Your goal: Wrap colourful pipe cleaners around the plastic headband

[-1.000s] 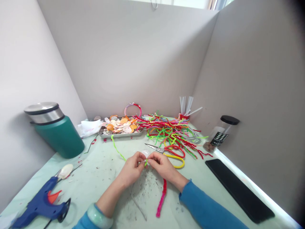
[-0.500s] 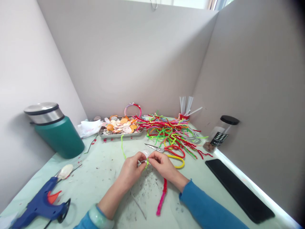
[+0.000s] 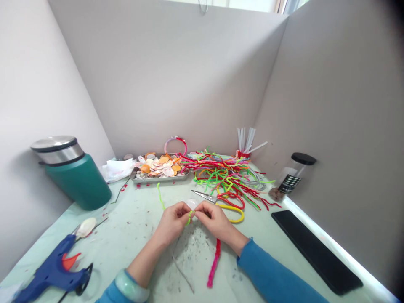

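Observation:
Both hands work close together over the middle of the table. My left hand (image 3: pixel 173 219) is closed in a pinch on a lime-green pipe cleaner (image 3: pixel 160 195), whose free end sticks up behind the fingers. Short green coils show between the fingertips. My right hand (image 3: pixel 214 218) pinches at the same green coils, its fingertips almost touching the left ones. Below the left hand trails a thin grey wire (image 3: pixel 183 272). A red and pink fuzzy strip (image 3: pixel 213 265) hangs below the right wrist; its upper end is hidden. Behind the fingertips lies a small whitish translucent piece (image 3: pixel 191 203).
Scissors (image 3: pixel 221 198) lie just beyond my right hand. Farther back are a metal tray (image 3: pixel 158 179) of petal-like discs, a pile of pipe cleaners (image 3: pixel 224 168) and a wrapped ring (image 3: pixel 176 139). A green bottle (image 3: pixel 78 181) and blue glue gun (image 3: pixel 53 269) are left; a jar (image 3: pixel 292 179) stands right.
Both hands have shifted slightly left, and the fingertips have come closer together. The green coils moved left with them, and the pipe cleaner's free end leans a bit farther left.

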Tool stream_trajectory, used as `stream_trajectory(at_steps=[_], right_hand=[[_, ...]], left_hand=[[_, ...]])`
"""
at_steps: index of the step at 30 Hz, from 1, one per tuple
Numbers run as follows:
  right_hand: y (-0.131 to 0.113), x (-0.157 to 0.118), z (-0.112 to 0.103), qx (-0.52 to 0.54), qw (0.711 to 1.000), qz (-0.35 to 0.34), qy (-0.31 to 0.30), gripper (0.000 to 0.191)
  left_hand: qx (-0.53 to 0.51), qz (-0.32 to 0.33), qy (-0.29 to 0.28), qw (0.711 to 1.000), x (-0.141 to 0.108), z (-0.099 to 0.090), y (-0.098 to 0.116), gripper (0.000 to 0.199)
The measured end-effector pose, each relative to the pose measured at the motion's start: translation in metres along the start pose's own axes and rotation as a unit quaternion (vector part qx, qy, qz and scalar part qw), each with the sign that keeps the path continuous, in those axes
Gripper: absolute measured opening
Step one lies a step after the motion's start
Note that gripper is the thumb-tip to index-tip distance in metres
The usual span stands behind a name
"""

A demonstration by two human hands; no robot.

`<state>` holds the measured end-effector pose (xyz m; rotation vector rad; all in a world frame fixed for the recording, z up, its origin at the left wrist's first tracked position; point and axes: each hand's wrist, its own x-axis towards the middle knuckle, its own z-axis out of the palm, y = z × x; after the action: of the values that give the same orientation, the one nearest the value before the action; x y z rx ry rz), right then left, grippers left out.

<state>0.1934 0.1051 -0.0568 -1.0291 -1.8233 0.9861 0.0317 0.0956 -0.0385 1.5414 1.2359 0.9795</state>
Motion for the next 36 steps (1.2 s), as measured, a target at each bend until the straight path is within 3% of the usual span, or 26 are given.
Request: stream_trajectory(at_steps=[5,8,27,31,33,36], right_hand=[[-0.006,-0.004,-0.002,-0.033,0.999,-0.022,-0.009,0.011],[-0.01,-0.006,-0.003,-0.054,0.998,-0.029,-0.014,0.009],[-0.009,-0.006,-0.002,-0.102,0.994,-0.042,0.011,0.009],[-0.005,-0.002,-0.002,-0.101,0.994,-0.013,0.046,0.01],[-0.003,0.0,-0.003,-0.104,0.992,0.003,0.067,0.011],[-0.003,0.002,-0.004,-0.113,0.99,0.014,0.083,0.011]], left_hand=[[-0.075,-0.103,-0.019,0.992,-0.002,-0.001,0.006,0.031],[-0.109,-0.12,-0.028,0.986,-0.003,-0.001,0.006,0.032],[-0.112,-0.106,-0.065,0.986,-0.002,-0.005,0.001,0.03],[-0.109,-0.112,-0.058,0.986,0.0,-0.003,0.001,0.033],[-0.085,-0.096,-0.047,0.991,0.001,-0.002,0.001,0.034],[0.034,-0.015,-0.008,0.999,0.001,-0.001,0.0,0.028]])
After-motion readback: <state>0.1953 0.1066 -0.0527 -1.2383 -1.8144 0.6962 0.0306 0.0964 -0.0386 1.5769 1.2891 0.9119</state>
